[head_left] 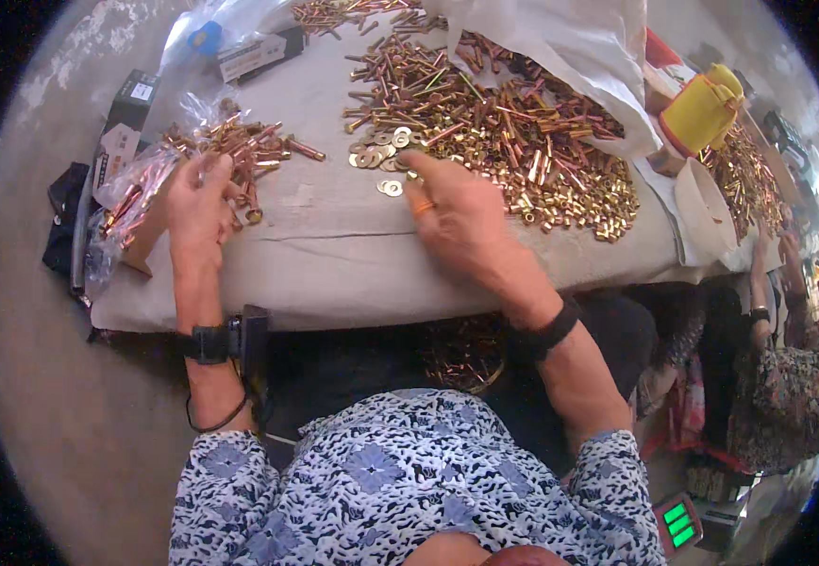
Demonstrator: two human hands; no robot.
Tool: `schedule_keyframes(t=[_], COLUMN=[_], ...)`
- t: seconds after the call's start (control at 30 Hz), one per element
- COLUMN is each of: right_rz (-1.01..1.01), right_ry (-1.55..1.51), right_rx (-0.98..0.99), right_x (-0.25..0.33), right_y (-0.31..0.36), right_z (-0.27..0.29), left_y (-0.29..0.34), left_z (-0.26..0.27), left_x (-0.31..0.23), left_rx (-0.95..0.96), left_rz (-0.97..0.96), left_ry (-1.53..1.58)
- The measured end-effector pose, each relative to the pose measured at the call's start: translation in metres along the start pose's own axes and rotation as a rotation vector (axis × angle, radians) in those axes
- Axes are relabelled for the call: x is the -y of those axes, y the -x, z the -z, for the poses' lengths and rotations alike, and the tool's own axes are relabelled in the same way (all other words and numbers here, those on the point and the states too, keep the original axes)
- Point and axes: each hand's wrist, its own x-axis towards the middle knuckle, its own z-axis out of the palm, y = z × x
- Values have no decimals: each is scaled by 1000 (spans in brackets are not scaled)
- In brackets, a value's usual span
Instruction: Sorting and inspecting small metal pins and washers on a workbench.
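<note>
My left hand [200,193] is closed, fingers curled together, beside a heap of brass-coloured bolts [257,151] at the left of the table. What lies in its fingers I cannot make out. My right hand [464,212] reaches to the middle, slightly blurred, with thumb and fingers bent together at the edge of the flat round washers [372,157]. A small gold piece shows at its fingertips, too small to name. Beyond and right of it spread many small gold nuts or sleeves [608,209] and a big pile of loose bolts [523,104].
Clear plastic bags [131,189] and dark cartons [126,118] stand at the left edge. A yellow container [702,108] and a white bowl [702,203] are at the right, near another person's hands [763,250]. A scale with a green display [679,524] sits lower right.
</note>
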Motion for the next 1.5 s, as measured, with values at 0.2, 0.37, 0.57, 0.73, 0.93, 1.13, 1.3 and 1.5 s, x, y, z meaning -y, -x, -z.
schedule_keyframes(t=[0.2,0.37,0.57,0.73,0.93,1.13,1.3,1.5], right_rz=[14,54,40,48,139,277,231,267], right_ry=[292,128,-46,-87,-104,-78,-139,-70], right_rx=[179,-15,-69,-100,-100,-77,-115,-104], right_x=[-13,-14,0,1,0,0,-1,-4], right_y=[0,9,23,33,41,42,45,48], right_z=[-26,-18,5,12,18,31,31,33], left_y=[49,75,95,100,110,112,116,119], left_z=[-34,-65,-83,-86,-95,-94,-101,-108], left_x=[24,11,0,3,-1,-6,-8,-7], left_rx=[477,647,631,644,643,683,669,633], left_rz=[358,284,207,216,234,379,318,329], left_ry=[479,359,293,144,257,537,415,437])
